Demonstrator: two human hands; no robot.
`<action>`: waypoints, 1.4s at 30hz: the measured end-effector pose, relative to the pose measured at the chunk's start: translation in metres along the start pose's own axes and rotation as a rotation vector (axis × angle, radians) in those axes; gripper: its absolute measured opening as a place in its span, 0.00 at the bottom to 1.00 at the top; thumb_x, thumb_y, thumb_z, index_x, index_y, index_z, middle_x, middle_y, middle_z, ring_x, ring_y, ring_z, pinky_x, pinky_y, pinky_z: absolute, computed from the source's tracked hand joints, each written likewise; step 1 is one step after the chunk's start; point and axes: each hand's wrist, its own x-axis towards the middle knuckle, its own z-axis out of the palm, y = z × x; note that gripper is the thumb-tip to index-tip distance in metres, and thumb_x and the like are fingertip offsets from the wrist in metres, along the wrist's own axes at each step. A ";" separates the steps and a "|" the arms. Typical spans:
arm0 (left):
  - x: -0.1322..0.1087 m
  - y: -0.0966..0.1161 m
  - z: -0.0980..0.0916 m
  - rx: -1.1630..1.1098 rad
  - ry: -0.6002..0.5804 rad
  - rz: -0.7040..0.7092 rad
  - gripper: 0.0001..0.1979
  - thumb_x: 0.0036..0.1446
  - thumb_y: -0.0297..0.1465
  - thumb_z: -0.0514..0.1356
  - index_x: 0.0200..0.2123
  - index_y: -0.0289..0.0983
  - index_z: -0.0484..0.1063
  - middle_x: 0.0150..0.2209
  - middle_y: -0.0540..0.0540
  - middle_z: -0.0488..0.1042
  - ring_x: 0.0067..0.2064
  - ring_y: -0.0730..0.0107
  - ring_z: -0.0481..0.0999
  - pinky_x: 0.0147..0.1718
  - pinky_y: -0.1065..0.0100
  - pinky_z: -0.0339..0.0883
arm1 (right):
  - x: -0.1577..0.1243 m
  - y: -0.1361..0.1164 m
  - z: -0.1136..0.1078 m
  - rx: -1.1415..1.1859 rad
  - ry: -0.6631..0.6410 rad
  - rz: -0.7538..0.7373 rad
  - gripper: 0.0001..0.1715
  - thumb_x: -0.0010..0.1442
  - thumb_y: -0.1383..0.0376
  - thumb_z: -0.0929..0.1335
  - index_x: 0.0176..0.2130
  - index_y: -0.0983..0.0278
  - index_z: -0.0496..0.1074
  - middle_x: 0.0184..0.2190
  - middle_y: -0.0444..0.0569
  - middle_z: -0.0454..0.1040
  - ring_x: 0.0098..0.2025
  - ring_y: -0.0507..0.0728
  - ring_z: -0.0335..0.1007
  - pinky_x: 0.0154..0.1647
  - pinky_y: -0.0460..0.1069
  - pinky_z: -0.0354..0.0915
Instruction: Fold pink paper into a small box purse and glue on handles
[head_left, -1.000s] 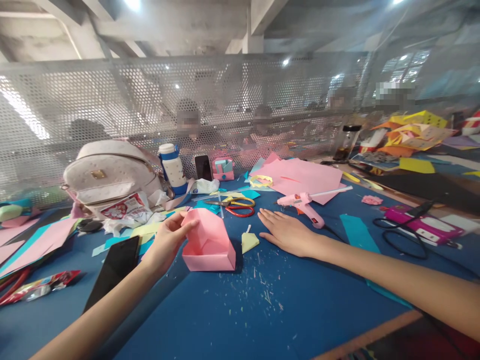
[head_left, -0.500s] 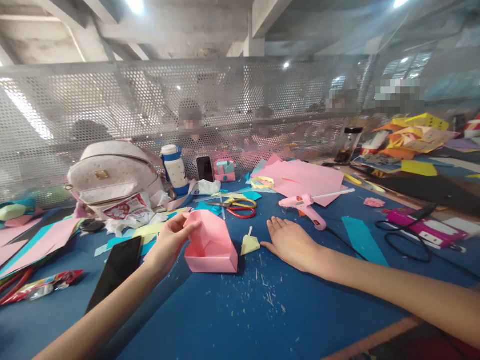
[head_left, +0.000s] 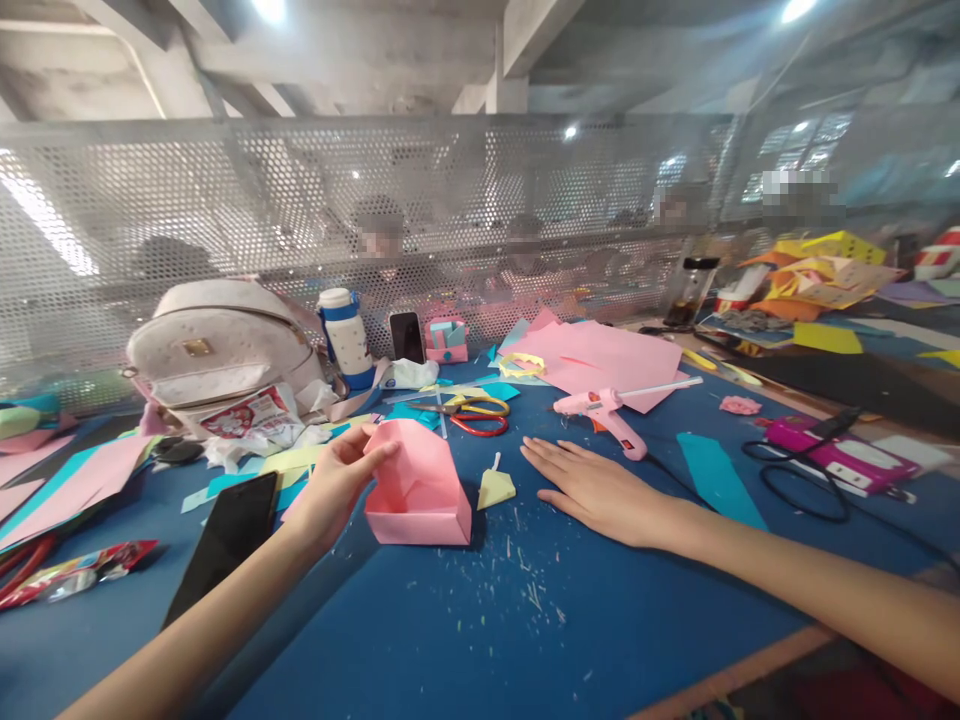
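Observation:
My left hand (head_left: 339,482) pinches the raised back panel of a folded pink paper box (head_left: 420,525), which rests on the blue table. The box's low front wall faces me and its inside shows. My right hand (head_left: 592,487) lies flat, palm down, fingers stretched out and holding nothing. Between the box and that hand sits a small pale yellow paper piece (head_left: 496,489) with a white tip sticking up. Just beyond my right hand lies a pink hot glue gun (head_left: 606,412) with a glue stick in its back. Scissors (head_left: 477,409) with yellow and red handles lie behind the box.
Pink paper sheets (head_left: 600,355) lie at the back. A white backpack (head_left: 217,340), a bottle (head_left: 346,340) and a small upright phone (head_left: 406,337) stand before the perforated screen. A dark phone (head_left: 225,540) lies by my left forearm. At right are a blue strip (head_left: 718,480) and a magenta device (head_left: 840,455) with a cable.
My right hand has shifted slightly up and left, and its thumb has drawn away from the yellow piece. My left hand still holds the box in place. The view has moved a little.

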 end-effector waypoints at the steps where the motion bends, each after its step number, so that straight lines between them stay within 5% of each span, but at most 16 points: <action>1: 0.000 0.000 0.000 -0.001 0.002 -0.002 0.10 0.53 0.33 0.68 0.31 0.35 0.71 0.31 0.51 0.72 0.31 0.75 0.71 0.27 0.76 0.66 | 0.004 0.001 0.002 -0.019 0.013 0.006 0.34 0.70 0.53 0.56 0.67 0.70 0.54 0.66 0.58 0.53 0.67 0.64 0.50 0.65 0.62 0.56; 8: -0.001 0.002 0.001 -0.014 0.016 -0.009 0.10 0.52 0.32 0.69 0.30 0.35 0.71 0.31 0.51 0.72 0.31 0.76 0.71 0.27 0.77 0.65 | 0.006 -0.014 0.005 -0.188 0.065 0.100 0.37 0.67 0.52 0.60 0.60 0.80 0.64 0.61 0.71 0.60 0.62 0.70 0.61 0.60 0.61 0.64; 16: 0.000 0.000 0.000 -0.013 0.016 0.005 0.10 0.52 0.32 0.69 0.29 0.35 0.71 0.30 0.51 0.72 0.29 0.77 0.70 0.27 0.77 0.65 | -0.026 -0.023 -0.043 0.058 -0.105 0.043 0.29 0.69 0.55 0.57 0.64 0.65 0.62 0.62 0.54 0.63 0.62 0.64 0.62 0.61 0.60 0.62; 22: -0.001 0.002 0.002 0.005 0.008 -0.008 0.10 0.52 0.33 0.68 0.31 0.35 0.72 0.30 0.50 0.72 0.30 0.75 0.71 0.28 0.76 0.65 | -0.015 -0.004 -0.048 0.269 0.036 0.258 0.30 0.69 0.62 0.56 0.68 0.55 0.49 0.54 0.48 0.74 0.56 0.62 0.69 0.54 0.60 0.66; 27: -0.001 0.003 0.000 0.010 0.020 -0.004 0.11 0.51 0.34 0.69 0.30 0.35 0.71 0.31 0.50 0.73 0.30 0.74 0.71 0.28 0.75 0.65 | 0.002 0.004 -0.031 0.299 0.099 0.246 0.25 0.63 0.69 0.61 0.59 0.57 0.63 0.43 0.46 0.79 0.45 0.59 0.75 0.43 0.54 0.68; 33: 0.000 0.003 0.000 0.001 0.018 -0.007 0.11 0.51 0.34 0.69 0.30 0.35 0.72 0.30 0.50 0.74 0.29 0.75 0.71 0.27 0.75 0.64 | 0.009 0.004 -0.032 0.256 0.045 0.238 0.05 0.59 0.68 0.67 0.35 0.60 0.73 0.33 0.44 0.76 0.38 0.56 0.74 0.31 0.48 0.61; 42: -0.001 0.000 0.000 -0.014 0.029 -0.039 0.11 0.49 0.35 0.70 0.32 0.36 0.74 0.27 0.52 0.73 0.28 0.74 0.72 0.27 0.75 0.64 | 0.015 0.008 -0.035 0.218 -0.034 0.192 0.11 0.64 0.66 0.60 0.32 0.62 0.69 0.35 0.48 0.74 0.39 0.57 0.72 0.35 0.49 0.62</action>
